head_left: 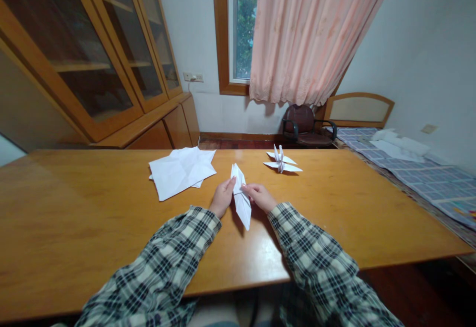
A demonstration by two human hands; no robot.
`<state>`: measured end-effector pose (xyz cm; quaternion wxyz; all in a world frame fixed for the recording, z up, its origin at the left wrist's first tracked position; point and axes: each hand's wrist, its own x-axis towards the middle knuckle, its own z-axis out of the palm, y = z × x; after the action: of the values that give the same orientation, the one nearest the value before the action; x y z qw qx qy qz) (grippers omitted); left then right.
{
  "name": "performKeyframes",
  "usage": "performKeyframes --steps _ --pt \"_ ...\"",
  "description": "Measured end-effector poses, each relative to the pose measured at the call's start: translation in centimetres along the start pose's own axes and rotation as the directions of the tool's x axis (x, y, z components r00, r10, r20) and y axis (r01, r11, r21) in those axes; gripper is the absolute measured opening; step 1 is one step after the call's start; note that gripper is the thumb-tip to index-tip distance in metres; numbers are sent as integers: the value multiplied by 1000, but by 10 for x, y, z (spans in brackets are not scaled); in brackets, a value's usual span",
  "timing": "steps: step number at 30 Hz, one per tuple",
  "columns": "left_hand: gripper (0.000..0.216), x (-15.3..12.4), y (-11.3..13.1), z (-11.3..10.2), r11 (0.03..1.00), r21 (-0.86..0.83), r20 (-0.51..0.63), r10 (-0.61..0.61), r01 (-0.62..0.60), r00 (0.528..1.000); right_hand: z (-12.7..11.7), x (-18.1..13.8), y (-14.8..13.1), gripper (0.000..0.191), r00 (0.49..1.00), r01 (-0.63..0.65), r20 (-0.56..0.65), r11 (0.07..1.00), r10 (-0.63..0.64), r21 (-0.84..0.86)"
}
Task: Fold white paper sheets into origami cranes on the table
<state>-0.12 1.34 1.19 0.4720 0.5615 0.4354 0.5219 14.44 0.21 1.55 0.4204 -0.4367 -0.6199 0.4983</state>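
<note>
A folded white paper piece (241,199), long and diamond-shaped, is held upright over the wooden table (74,208). My left hand (222,198) pinches its left edge. On the other side, my right hand (260,196) pinches the paper's right edge near the middle. Both arms wear plaid sleeves. A finished white paper crane (281,161) stands on the table just beyond my right hand. A loose pile of white paper sheets (180,171) lies to the left of my left hand.
A wooden cabinet with glass doors (92,59) lines the left wall. A dark office chair (307,126) stands beyond the table under a pink curtain (308,34). A bed with a blue patterned cover (420,168) runs along the right side.
</note>
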Motion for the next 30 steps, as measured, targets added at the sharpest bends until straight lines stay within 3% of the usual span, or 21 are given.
performKeyframes --steps 11,17,23,30 --pt "46 0 -6 1 997 -68 18 -20 21 1000 1 -2 -3 48 998 51 20 998 -52 41" --pt "56 -1 -7 3 985 -158 99 -49 64 994 0 0 1 46 997 68 -45 996 -66 49" --pt "52 -3 -7 5 990 -98 247 -73 100 966 -2 4 6 46 989 83 -126 995 -75 57" --pt "48 -2 -10 5 990 -106 273 -64 96 960 -1 3 1 47 992 22 -130 996 -11 87"
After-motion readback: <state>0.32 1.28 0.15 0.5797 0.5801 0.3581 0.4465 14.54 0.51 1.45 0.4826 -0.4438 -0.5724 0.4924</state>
